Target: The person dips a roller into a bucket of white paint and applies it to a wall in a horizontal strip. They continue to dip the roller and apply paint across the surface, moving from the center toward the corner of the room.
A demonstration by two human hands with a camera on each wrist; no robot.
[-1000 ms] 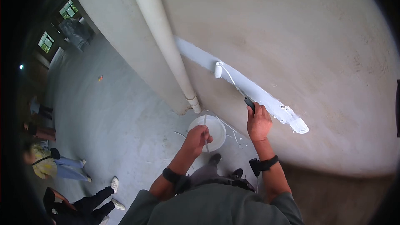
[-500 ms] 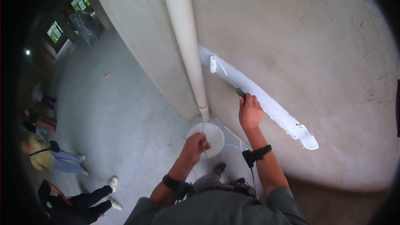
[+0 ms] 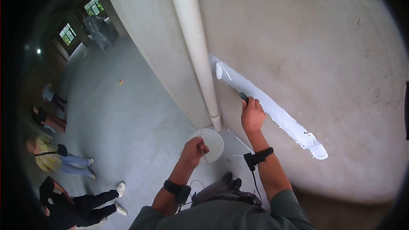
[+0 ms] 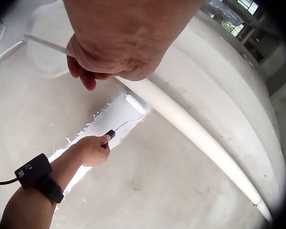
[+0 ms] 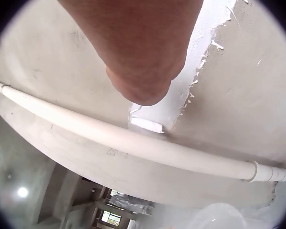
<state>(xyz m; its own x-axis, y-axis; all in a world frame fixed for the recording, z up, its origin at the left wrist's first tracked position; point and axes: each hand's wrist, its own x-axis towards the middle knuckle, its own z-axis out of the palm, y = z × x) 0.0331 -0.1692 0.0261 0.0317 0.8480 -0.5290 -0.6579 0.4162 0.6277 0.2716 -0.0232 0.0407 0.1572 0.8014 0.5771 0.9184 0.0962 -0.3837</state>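
My right hand (image 3: 253,116) grips the dark handle of a small paint roller (image 3: 219,70). The white roller head lies against the wall on a band of white paint (image 3: 272,106), close to the pipe, as the left wrist view also shows (image 4: 136,103). Lower and to the left, my left hand (image 3: 194,151) has its fingers curled round the thin, pale handle of a round white bucket (image 3: 216,142). In the left wrist view that handle (image 4: 47,44) runs from the bucket's rim into the fist. The right wrist view hides the right fingers behind the wrist.
A pale vertical pipe (image 3: 194,38) runs down the wall corner beside the roller. White strips (image 3: 240,140) lie on the floor by the wall's foot. Several people (image 3: 51,153) stand on the grey floor at left. A cable (image 3: 257,183) hangs from the right wrist camera.
The roller has travelled along the painted band toward the pipe, with my right hand following. My left hand still holds the bucket's handle. The head view has shifted, moving the pipe rightward in it.
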